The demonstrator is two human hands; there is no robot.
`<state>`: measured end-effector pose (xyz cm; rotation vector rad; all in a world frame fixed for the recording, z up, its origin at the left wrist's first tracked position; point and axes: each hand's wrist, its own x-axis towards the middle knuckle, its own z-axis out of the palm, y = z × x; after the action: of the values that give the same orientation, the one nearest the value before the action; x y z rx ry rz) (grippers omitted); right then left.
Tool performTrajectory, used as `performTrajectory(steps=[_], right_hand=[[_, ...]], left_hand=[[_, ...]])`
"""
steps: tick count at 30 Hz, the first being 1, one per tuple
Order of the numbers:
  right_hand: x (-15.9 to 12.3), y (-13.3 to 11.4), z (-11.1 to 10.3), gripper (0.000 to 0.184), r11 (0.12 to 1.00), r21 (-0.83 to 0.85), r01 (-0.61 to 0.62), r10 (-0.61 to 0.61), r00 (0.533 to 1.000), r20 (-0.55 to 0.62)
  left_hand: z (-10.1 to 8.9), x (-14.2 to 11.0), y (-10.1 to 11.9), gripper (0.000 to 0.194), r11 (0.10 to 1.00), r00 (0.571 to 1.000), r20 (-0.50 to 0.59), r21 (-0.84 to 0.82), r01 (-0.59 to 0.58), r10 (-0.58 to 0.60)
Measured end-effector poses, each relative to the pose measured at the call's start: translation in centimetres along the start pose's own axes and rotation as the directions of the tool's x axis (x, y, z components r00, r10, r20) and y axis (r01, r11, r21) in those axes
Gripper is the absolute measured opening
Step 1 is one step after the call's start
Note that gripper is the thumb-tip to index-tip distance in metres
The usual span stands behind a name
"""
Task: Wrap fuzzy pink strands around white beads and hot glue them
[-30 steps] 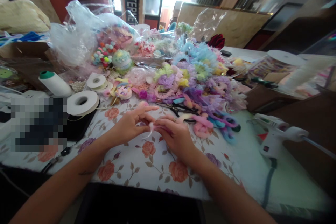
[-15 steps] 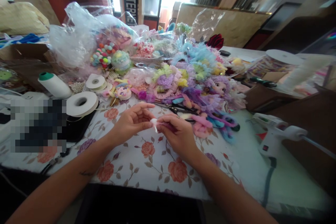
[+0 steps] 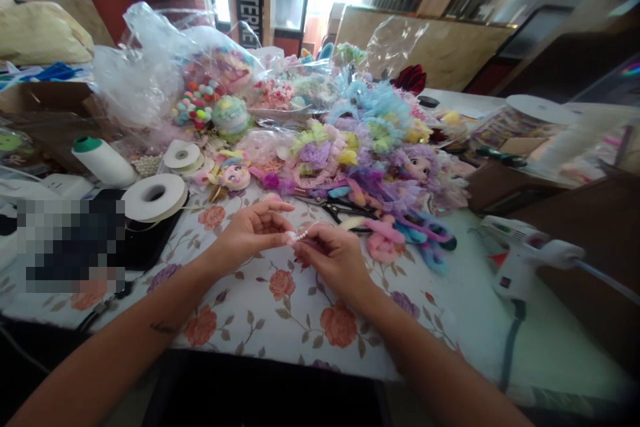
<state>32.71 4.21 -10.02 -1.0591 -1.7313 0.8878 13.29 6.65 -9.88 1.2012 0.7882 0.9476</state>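
Over the flowered tablecloth [image 3: 247, 307], my left hand [image 3: 255, 232] pinches a small white end between thumb and index finger, its other fingers loosely curled. A short string of white pearl beads [image 3: 301, 235] runs from there to my right hand [image 3: 334, 252], whose fingers are closed on it. A thin loop of the string shows above the right fingertips. Something pale pink [image 3: 273, 197] peeks out behind my left fingers; its shape is mostly hidden. Just beyond my right hand lie black-handled scissors [image 3: 340, 212] and pink fuzzy strips [image 3: 385, 240].
A heap of pastel tulle flowers [image 3: 320, 150] and doll heads [image 3: 419, 163] fills the table's back. White ribbon rolls [image 3: 173, 197] and a thread cone [image 3: 103, 163] stand left. A glue gun [image 3: 520, 253] rests right, its cord hanging forward. A cardboard box [image 3: 565, 227] is beside it.
The pearl string is now stretched between my hands, where a white-and-pink piece with a dangling white end was before. My right fingers have shifted slightly; both forearms stay nearly in place.
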Motion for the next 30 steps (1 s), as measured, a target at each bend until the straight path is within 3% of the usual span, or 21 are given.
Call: performTrajectory(steps=[6,11,17,20,23,30], right_hand=[[0.1,0.0,0.0,0.007,1.000,0.027,-0.001,0.000,0.999,0.037],[0.2,-0.2,-0.2,0.005,0.999,-0.020,0.050,-0.051,0.998,-0.036],[0.1,-0.2,0.0,0.007,0.947,-0.228,0.226,-0.267,0.949,-0.168],[-0.1,-0.2,0.1,0.011,0.870,-0.342,0.355,-0.412,0.905,-0.107],[-0.2,-0.2,0.2,0.012,0.799,-0.410,0.440,-0.497,0.867,-0.038],[-0.1,-0.2,0.4,0.009,0.881,-0.356,0.311,-0.376,0.918,-0.128]], left_hand=[[-0.6,0.1,-0.2,0.044,0.998,0.997,0.046,0.007,0.059,-0.059],[-0.2,0.1,-0.2,0.036,0.999,0.999,-0.022,-0.014,0.048,-0.048],[0.6,0.2,-0.1,0.020,1.000,0.996,-0.085,-0.015,-0.022,0.021],[0.8,0.3,-0.2,0.026,0.996,0.997,-0.079,-0.088,-0.026,0.019],[0.6,0.3,-0.3,0.026,0.999,0.997,-0.072,-0.036,0.006,-0.008],[1.0,0.0,-0.2,0.030,0.999,0.999,-0.040,0.043,-0.006,0.008]])
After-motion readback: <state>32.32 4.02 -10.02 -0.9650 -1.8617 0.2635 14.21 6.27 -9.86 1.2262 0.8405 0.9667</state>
